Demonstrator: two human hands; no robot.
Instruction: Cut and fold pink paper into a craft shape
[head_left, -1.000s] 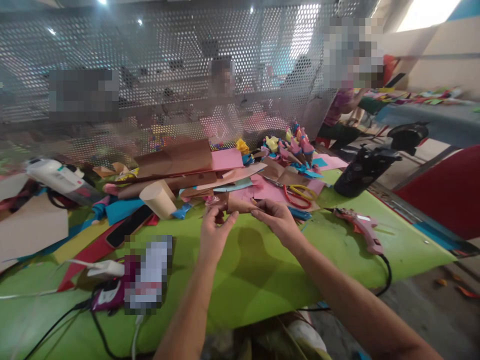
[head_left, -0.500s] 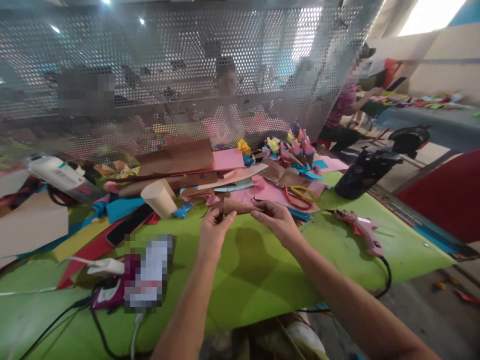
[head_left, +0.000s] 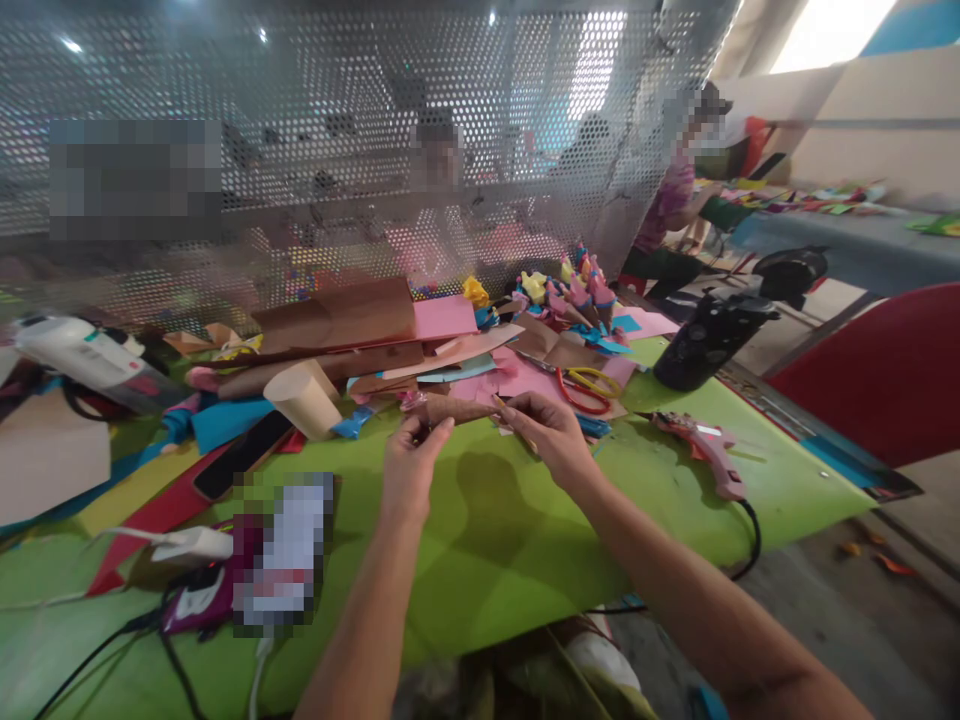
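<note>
Between my two hands, a little above the green tabletop [head_left: 495,590], lies a brown paper cone [head_left: 461,409] on its side. My left hand [head_left: 416,450] is closed around its wide left end, where a bit of pink shows. The thumb and fingers of my right hand [head_left: 551,435] pinch at the cone's narrow right tip. Just beyond my right hand rest red and yellow-handled scissors [head_left: 585,388] on pink and brown paper. A pink hot glue gun [head_left: 701,450] lies to the right.
Finished-looking paper cones [head_left: 585,290] stand at the back. A beige roll [head_left: 304,398], a dark phone [head_left: 240,455] and coloured paper strips lie left, near a power strip [head_left: 199,600] with cords. A black tumbler [head_left: 709,340] stands at right. Perforated metal sheeting [head_left: 337,150] rises behind.
My right fingers have shifted slightly at the cone's tip, which shows more clearly now. The whole view has moved a little, so things appear further left.
</note>
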